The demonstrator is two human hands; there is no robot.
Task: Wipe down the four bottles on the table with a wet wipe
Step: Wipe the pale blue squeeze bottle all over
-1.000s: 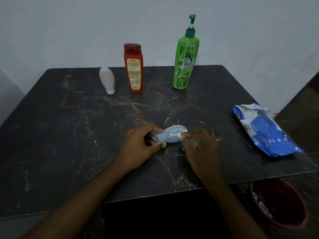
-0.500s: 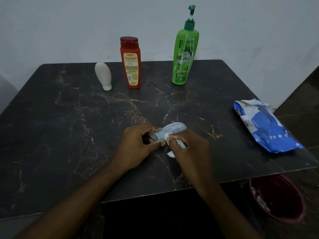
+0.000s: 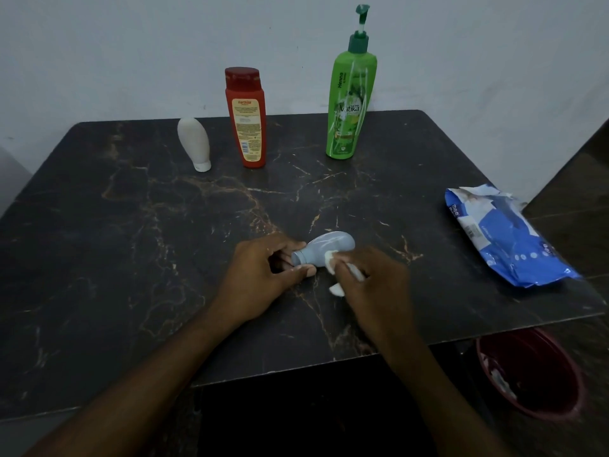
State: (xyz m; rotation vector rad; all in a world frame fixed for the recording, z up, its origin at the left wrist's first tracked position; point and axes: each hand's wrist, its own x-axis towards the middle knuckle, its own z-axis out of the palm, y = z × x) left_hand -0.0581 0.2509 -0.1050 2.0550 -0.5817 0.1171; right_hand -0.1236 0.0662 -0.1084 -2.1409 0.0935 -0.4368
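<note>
Bottles: the small grey bottle [image 3: 329, 247] lies on the surface [image 3: 131, 258] near you; your left hand [image 3: 260, 275] grips its neck, your right hand [image 3: 372, 278] presses the wet wipe [image 3: 330, 263] on it.

Both hands [image 3: 263, 275] [image 3: 372, 285] low, close together, fingers curled gripping.

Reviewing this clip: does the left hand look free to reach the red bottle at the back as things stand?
Probably not right away. The left hand is gripping the neck of the blue bottle, which lies on its side. The tabletop between it and the upright red bottle is bare, so only that grip holds it back.
</note>
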